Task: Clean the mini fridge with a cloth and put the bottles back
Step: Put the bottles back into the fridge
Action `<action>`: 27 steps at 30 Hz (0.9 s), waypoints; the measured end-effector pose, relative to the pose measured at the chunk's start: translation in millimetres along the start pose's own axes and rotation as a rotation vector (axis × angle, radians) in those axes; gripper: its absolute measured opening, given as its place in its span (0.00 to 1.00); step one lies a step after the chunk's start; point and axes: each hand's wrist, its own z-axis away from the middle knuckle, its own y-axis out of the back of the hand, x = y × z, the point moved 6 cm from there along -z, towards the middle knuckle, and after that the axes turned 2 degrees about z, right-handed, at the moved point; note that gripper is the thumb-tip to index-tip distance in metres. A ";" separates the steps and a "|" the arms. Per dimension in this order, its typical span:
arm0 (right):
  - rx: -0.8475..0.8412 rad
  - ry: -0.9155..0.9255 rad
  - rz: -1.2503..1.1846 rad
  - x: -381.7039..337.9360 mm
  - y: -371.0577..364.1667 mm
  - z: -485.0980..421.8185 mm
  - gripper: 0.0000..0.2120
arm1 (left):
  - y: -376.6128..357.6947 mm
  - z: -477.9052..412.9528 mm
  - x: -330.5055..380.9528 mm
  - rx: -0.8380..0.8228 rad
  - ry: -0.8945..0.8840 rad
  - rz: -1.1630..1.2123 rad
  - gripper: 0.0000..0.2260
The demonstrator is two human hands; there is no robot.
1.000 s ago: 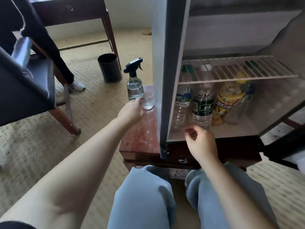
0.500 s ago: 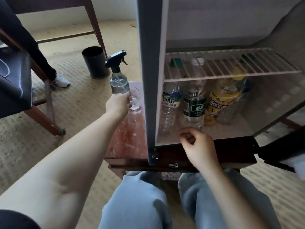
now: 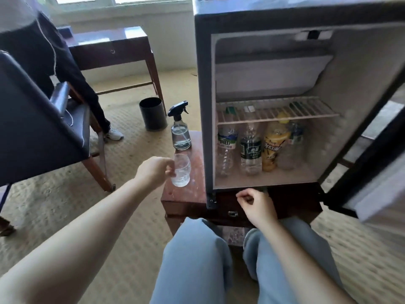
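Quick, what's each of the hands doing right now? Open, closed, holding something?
Left hand: holding the drinking glass, fingers curled round its side.
Right hand: closed, fingers curled in, nothing visible in it.

Hotel room: mini fridge [image 3: 355, 95], desk [image 3: 109, 49]

At my eleven o'clock a black bin [image 3: 153, 114] stands beside a wooden desk's [image 3: 109, 48] leg; a dark chair [image 3: 32, 128] sits at ten.
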 end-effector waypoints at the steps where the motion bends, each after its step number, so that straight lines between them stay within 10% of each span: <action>1: -0.018 0.000 -0.061 -6.2 1.2 11.7 0.04 | 11.5 16.6 4.8 0.005 0.004 0.028 0.06; 9: -0.251 0.374 -0.156 -120.4 39.3 77.7 0.39 | 83.0 126.9 109.8 -0.003 -0.319 0.047 0.03; 19: 0.051 0.339 -0.139 -148.6 124.6 67.9 0.41 | 126.7 148.6 157.3 0.107 -0.506 0.325 0.23; 27: 0.218 0.108 -0.244 -156.1 135.4 -22.6 0.38 | 130.8 118.4 128.3 0.110 -0.433 0.212 0.15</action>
